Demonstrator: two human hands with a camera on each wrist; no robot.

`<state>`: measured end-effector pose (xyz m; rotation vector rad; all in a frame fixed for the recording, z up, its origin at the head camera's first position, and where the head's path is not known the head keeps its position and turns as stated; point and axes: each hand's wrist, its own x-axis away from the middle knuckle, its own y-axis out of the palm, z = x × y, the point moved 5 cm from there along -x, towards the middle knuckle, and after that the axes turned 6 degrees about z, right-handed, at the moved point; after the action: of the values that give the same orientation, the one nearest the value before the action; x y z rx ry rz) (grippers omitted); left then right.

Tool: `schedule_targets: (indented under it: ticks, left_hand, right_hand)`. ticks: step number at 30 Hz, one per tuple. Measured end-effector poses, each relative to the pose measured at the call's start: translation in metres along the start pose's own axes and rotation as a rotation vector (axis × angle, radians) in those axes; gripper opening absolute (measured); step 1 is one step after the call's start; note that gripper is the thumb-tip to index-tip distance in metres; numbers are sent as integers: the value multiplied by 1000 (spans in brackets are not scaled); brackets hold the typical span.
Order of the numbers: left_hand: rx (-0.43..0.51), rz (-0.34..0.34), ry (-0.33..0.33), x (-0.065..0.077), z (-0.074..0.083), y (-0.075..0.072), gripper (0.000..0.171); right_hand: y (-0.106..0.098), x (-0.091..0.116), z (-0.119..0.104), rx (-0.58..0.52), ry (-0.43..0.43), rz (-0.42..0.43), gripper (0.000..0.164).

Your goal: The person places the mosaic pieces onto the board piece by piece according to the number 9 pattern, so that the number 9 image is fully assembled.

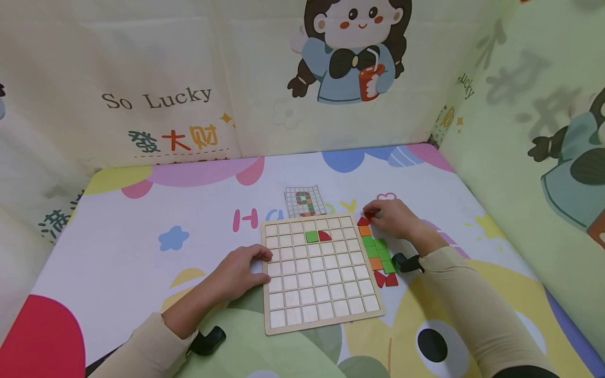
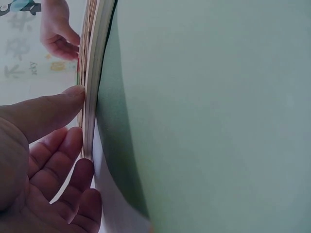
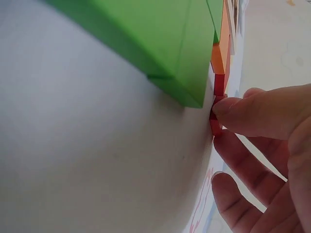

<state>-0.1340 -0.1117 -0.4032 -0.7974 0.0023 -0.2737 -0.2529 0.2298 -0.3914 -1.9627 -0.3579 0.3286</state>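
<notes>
A square wooden grid board [image 1: 324,315] lies flat on the table, with a green square tile [image 1: 312,237] and a red quarter-round tile [image 1: 324,236] side by side in its upper part. My left hand [image 1: 243,270] rests at the board's left edge; thumb and fingertips touch the rim [image 2: 90,97] in the left wrist view. Beyond the board's upper right corner, my right hand [image 1: 394,218] pinches a red tile [image 3: 216,119] between thumb and index finger. That tile is partly covered by the fingers. Near it lies another red tile [image 1: 363,221].
Right of the board lie green tiles [image 1: 379,244], orange tiles [image 1: 375,263] and red tiles [image 1: 391,280]. A printed grid card [image 1: 293,197] with a coloured pattern is behind the board. Patterned cloth [image 1: 189,79] hangs behind the table and at its sides.
</notes>
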Motion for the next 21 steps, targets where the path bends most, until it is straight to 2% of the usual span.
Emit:
schedule_targets:
  ticks: [10, 21]
  left_hand:
    - [-3, -2, 6, 0, 1, -1, 36]
    - [-2, -4, 6, 0, 2, -2, 36]
  right_hand:
    - [-1, 1, -3, 7, -14, 3, 26]
    - [-1, 2, -2, 20, 16, -30, 29]
